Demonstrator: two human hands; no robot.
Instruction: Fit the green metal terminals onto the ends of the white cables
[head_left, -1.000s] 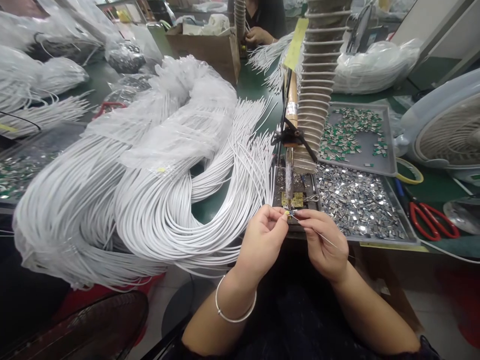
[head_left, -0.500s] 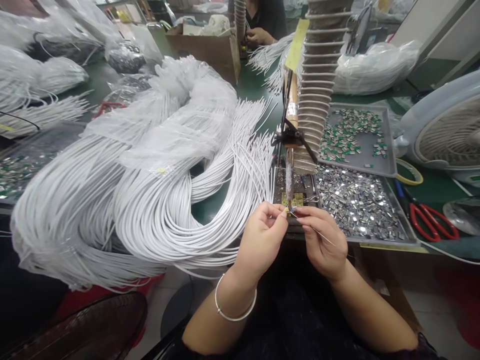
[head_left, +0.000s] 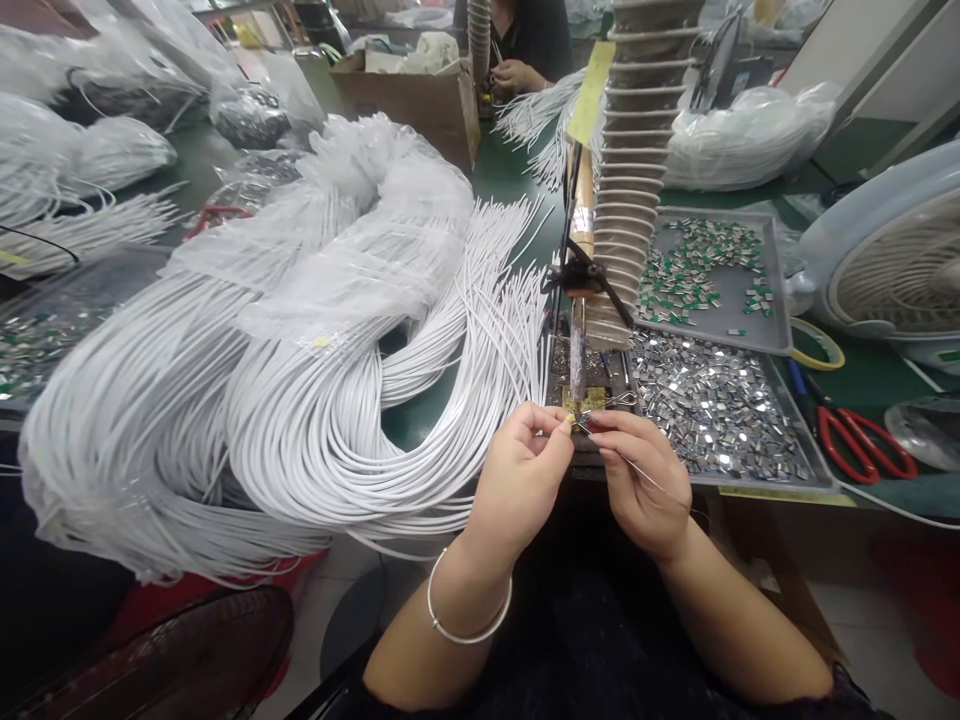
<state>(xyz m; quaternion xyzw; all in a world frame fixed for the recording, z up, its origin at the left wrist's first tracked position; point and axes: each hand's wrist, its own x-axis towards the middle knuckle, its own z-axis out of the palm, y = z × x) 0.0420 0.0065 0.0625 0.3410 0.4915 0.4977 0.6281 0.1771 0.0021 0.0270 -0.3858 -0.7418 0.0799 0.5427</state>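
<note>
A soldering iron (head_left: 578, 350) is clamped upright, tip down, over a dark work block. Just at its tip, my left hand (head_left: 521, 475) is closed in a pinch; the tiny piece between thumb and forefinger is mostly hidden. My right hand (head_left: 649, 485) pinches a thin strand of solder wire (head_left: 639, 469), which runs back across the palm and points toward the iron's tip. The fingertips of both hands nearly meet there. Behind them lies a small yellowish pad (head_left: 598, 399) with a looped metal wire tool (head_left: 622, 399) beside it.
Bundled white cables (head_left: 322, 430) fill the left. A ribbed duct (head_left: 626, 180) hangs behind the iron. On the right are a tray of metal shells (head_left: 705, 400), a tray of green-ended connectors (head_left: 750, 318), yellow tape (head_left: 817, 343), red-handled scissors (head_left: 862, 440) and a fan (head_left: 892, 250). A co-worker (head_left: 525, 50) sits opposite.
Both hands stay at the iron's tip with almost the same grip. The whole view has shifted very slightly; nothing has been taken up or let go.
</note>
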